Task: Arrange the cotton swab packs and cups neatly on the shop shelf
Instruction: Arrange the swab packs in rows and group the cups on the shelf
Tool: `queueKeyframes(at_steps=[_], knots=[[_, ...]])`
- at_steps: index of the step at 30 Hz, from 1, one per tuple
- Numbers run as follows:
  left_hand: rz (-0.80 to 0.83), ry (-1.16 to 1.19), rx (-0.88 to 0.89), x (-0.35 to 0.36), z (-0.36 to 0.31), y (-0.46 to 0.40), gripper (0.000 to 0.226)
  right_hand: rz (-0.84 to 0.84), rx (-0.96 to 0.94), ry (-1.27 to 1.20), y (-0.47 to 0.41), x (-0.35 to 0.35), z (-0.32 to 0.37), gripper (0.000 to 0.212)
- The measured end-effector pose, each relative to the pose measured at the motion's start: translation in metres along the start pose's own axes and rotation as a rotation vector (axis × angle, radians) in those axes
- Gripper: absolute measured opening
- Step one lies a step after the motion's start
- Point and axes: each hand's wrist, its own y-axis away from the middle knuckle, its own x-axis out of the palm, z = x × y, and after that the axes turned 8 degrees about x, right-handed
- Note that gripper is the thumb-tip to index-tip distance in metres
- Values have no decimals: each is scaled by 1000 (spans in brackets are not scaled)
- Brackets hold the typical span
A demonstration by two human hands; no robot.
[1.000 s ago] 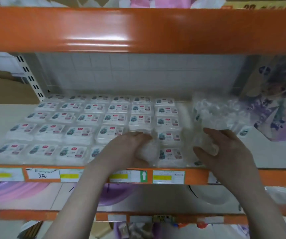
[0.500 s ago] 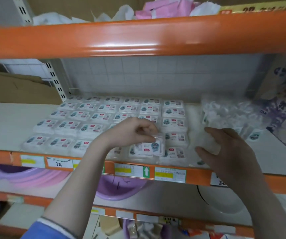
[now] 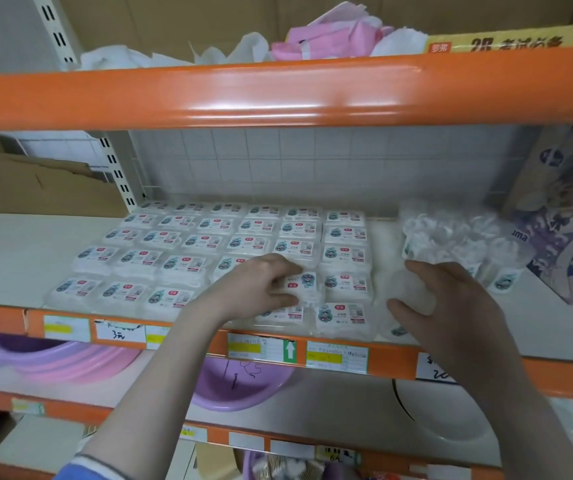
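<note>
- Left hand (image 3: 259, 289) is over the front of the pack grid, fingers and thumb pinched on one cotton swab pack (image 3: 304, 289); half a second ago it held that pack with the label lying flat, now the pack is turned on edge, label facing right.
- That pack sits raised above the second row from the front, in the fifth column, just left of the rightmost column of the grid of packs (image 3: 209, 251).
- The grid lies flat on the white shelf (image 3: 18, 258), six columns running from the front edge to the tiled back wall (image 3: 278, 161), same layout as before.
- Right hand (image 3: 451, 306) has fingers and thumb curved round a clear plastic-wrapped bundle (image 3: 408, 292) at the shelf front, right of the grid; the grip looks much as it did half a second back, and what the wrap holds is too blurred to tell.
- Behind that hand, the cluster of cotton swab cups (image 3: 458, 244) in clear wrap stands where it was, well back on the right side.
- The view has tipped up since a second ago: more of the top shelf shows now, with pink and white bags (image 3: 330, 36) above the orange beam (image 3: 243, 91).
- Below, purple basins (image 3: 236, 386) and a white one (image 3: 447, 417) sit on the lower shelf.
- A printed bag (image 3: 562, 216) leans at the far right.
</note>
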Motion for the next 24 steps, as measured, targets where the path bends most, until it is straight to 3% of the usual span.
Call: queueKeyframes(at_steps=[10,15,19,24], knots=[[174,-114,-44,-11,-10,1,79,-17,-12,45,-4,-1,-3,54],[195,-5,89,-15,-9,-12,84,-35,-33,59,-5,-1,-3,53],[295,60,167,-11,-12,-21,78,-36,-41,46,-7,-3,-1,53],[256,-54,168,-11,-16,-22,76,-29,-37,51,-9,-2,-1,52]])
